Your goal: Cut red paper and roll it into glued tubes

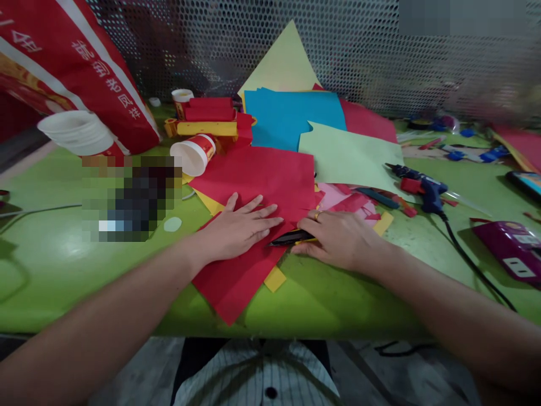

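My left hand (243, 228) lies flat with its fingers spread on a sheet of red paper (232, 290), whose lower corner points toward the table's front edge. Just right of it, my right hand (338, 237) is closed around a black pointed tool (289, 238) with a little yellow at its side. The tool's tip points left at the red paper, close to my left fingertips. Its exact kind is hard to make out, since my fingers cover the rear part. Another red sheet (262, 172) spreads behind both hands, and a yellow paper scrap (275, 279) shows beside the near sheet.
Blue paper (291, 118) and pale green paper (355, 155) lie behind. A glue gun (422, 186) with a cord and a purple device (509, 248) are at right. Paper cups (196, 155), rolled red paper (210, 110) and a red bag (84, 62) stand at left. Perforated metal (359, 56) closes the back.
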`<state>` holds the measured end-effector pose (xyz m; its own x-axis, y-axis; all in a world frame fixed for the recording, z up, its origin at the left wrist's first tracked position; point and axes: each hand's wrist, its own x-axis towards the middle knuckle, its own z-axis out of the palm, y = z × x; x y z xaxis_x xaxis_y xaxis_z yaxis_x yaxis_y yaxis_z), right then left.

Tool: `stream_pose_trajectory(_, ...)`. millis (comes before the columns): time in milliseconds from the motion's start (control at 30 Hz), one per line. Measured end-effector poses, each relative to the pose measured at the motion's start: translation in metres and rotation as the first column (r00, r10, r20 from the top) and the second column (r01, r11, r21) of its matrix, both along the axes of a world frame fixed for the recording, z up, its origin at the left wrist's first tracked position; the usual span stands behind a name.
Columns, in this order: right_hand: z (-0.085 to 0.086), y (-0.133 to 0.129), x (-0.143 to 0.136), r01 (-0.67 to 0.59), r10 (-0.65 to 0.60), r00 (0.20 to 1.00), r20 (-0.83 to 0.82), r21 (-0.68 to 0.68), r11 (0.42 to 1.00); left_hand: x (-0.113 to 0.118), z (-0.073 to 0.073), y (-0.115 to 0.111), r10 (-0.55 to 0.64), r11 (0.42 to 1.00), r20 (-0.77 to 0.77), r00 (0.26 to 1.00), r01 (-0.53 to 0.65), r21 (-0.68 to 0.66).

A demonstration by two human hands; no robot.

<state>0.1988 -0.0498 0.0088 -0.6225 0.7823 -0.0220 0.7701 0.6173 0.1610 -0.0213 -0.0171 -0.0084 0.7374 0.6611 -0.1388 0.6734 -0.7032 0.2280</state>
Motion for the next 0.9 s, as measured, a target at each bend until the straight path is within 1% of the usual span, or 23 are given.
stream_pose_trajectory(200, -0.0012, -0.0002, -0.0016, -0.014, 0.014, 1.000, 0.005, -0.002, 1.000, -0.0003, -0.0015, 0.0001, -0.010, 1.000, -0.014, 1.000, 0.010, 0.007)
stream_pose_trajectory(333, -0.0013, -0.0004, 0.0007, -0.027, 0.027, 1.000, -0.011, 0.024, 0.999, 0.0010, -0.0002, -0.0001, -0.001, 1.000, -0.016, 1.000, 0.001, -0.001)
stream_pose_trajectory(467, -0.0025, -0.0018, -0.0017, -0.030, 0.031, 0.999, -0.012, 0.044, 0.999, 0.0011, -0.0019, 0.0003, -0.002, 1.000, -0.015, 1.000, 0.002, 0.000)
stream_pose_trajectory(600, -0.0031, -0.0033, -0.0045, -0.013, 0.013, 1.000, 0.001, 0.052, 0.999, 0.0000, -0.0043, 0.0005, -0.007, 1.000, -0.001, 1.000, 0.007, 0.006)
stream_pose_trajectory(800, 0.0008, -0.0035, -0.0028, -0.019, 0.019, 1.000, 0.002, 0.033, 0.999, 0.0006, -0.0024, -0.0009, 0.004, 1.000, 0.003, 1.000, -0.004, 0.001)
stream_pose_trajectory(900, 0.0011, -0.0040, -0.0047, 0.000, 0.000, 1.000, 0.004, 0.035, 0.999, 0.0013, -0.0029, -0.0011, 0.007, 1.000, 0.016, 1.000, -0.007, 0.008)
